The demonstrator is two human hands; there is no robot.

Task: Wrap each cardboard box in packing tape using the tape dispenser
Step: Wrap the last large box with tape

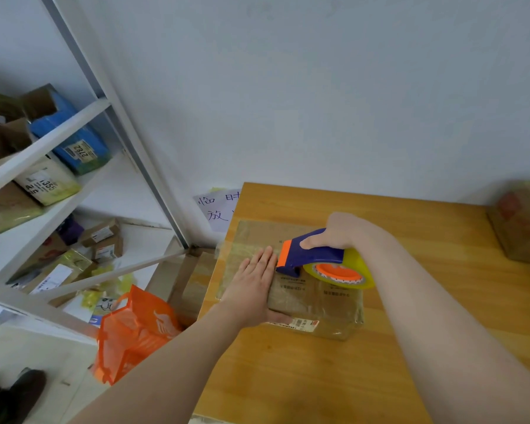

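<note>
- A second box at 3 o'clock is blurred and cut by the frame edge.
- A handwritten note is partly hidden behind the table.
- Shelf parcels at 9 o'clock: the blue parcel reads "2782", the pale parcel "1355".
- The print on the box is illegible. It lies on the table at 6 o'clock.
- The left hand lies flat on the box top, fingers straight.
- The right hand is curled round the tape dispenser, which rests on the box top at 3 o'clock of the left fingertips, just beside them.

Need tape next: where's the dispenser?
Head view, centre-right: the right hand grips the tape dispenser atop the cardboard box, beside the flat left hand.
</note>
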